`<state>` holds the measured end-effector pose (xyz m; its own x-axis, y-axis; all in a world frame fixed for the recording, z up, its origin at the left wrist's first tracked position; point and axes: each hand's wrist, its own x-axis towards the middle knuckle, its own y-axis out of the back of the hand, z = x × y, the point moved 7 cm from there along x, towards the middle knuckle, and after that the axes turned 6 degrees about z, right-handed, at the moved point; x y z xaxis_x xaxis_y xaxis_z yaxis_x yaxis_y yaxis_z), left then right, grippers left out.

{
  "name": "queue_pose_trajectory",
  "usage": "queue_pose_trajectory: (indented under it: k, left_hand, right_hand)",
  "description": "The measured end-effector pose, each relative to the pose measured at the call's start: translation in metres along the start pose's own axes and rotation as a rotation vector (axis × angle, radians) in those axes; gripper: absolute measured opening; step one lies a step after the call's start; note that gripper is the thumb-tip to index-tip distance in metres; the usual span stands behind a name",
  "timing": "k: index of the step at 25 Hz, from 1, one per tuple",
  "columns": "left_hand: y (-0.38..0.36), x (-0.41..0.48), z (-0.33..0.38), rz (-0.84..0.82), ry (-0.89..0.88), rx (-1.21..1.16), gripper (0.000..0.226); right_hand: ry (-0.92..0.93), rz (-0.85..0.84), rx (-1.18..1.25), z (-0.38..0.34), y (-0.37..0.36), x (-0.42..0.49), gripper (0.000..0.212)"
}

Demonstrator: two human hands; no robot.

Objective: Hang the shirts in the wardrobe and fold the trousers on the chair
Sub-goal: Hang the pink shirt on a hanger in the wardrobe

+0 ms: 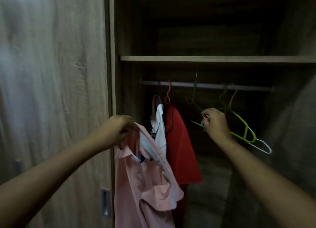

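My left hand [119,130] grips a pink shirt [136,185] by its collar, and the shirt hangs down in front of the open wardrobe. My right hand [216,123] is closed on a green hanger [196,106] that hooks over the rail [208,85]. A white shirt [160,125] and a red shirt [179,151] hang on the rail's left part, the red one on a pink hanger [168,92]. The trousers and the chair are out of view.
A yellow-green hanger [244,127] and a white hanger [263,146] hang empty to the right of my right hand. A wooden shelf [217,58] runs above the rail. The closed wardrobe door [54,91] fills the left side.
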<state>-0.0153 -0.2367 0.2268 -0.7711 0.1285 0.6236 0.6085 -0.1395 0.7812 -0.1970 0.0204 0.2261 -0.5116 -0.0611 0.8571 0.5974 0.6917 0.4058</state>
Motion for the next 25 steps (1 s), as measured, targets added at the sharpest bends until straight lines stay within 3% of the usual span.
queue_pose_trajectory:
  k: [3,5,8,14,20,25]
  left_hand:
    - [-0.004,0.006,0.010,-0.004,-0.022,-0.055,0.024]
    - [-0.005,0.007,0.011,-0.011,-0.023,-0.096,0.024]
    - [-0.006,0.006,0.010,-0.023,-0.004,-0.136,0.026]
    - [-0.013,0.005,0.002,-0.038,0.010,-0.124,0.028]
    - [-0.020,0.006,-0.001,-0.058,0.020,-0.129,0.025]
    - [-0.032,0.007,-0.009,-0.095,0.079,-0.157,0.028]
  right_hand:
    - [-0.026,-0.024,-0.278,0.014,-0.022,0.012,0.033]
    - [-0.175,-0.099,-0.322,0.033,-0.038,0.016,0.037]
    - [-0.400,-0.143,-0.123,0.049,-0.055,0.017,0.030]
    - [-0.205,0.079,0.143,0.018,-0.050,-0.003,0.026]
    - [-0.461,0.099,0.368,0.037,-0.062,-0.070,0.014]
    - [-0.356,0.233,0.400,0.028,-0.021,-0.121,0.026]
